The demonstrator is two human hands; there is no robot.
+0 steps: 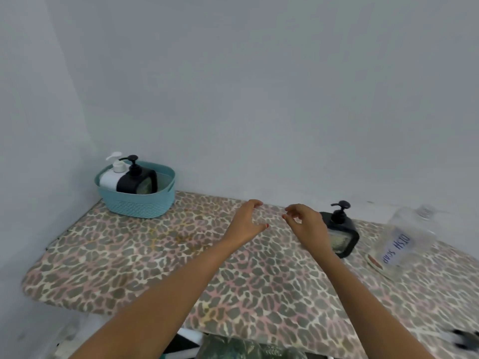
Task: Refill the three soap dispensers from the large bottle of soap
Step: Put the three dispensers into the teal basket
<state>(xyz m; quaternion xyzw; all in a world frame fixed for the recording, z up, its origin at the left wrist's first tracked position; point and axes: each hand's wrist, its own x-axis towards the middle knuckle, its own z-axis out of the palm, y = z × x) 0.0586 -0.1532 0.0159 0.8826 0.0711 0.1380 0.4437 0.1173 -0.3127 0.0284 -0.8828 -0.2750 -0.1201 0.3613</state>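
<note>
Fingers point(255, 203) on my left hand point(246, 221) and right hand point(307, 226) curl loosely, empty, right of the teal basket point(155, 211), which corrals two dispensers point(134, 182). Farther right, the third black dispenser point(344, 229) and the dish-soap bottle point(407, 239) seem staged for refilling.

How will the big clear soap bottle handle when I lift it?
The soap bottle looks see-through and mostly empty, so probably light for its size. Its clear plastic walls may flex under a squeeze. It seems tilted, so may tip.

Plain corner with a covered table point(85, 299).
Two bare, pale blue-grey walls point(259, 86) meet at the left; leopard-print cloth point(155, 260) covers the top, under soft, even light.
</note>
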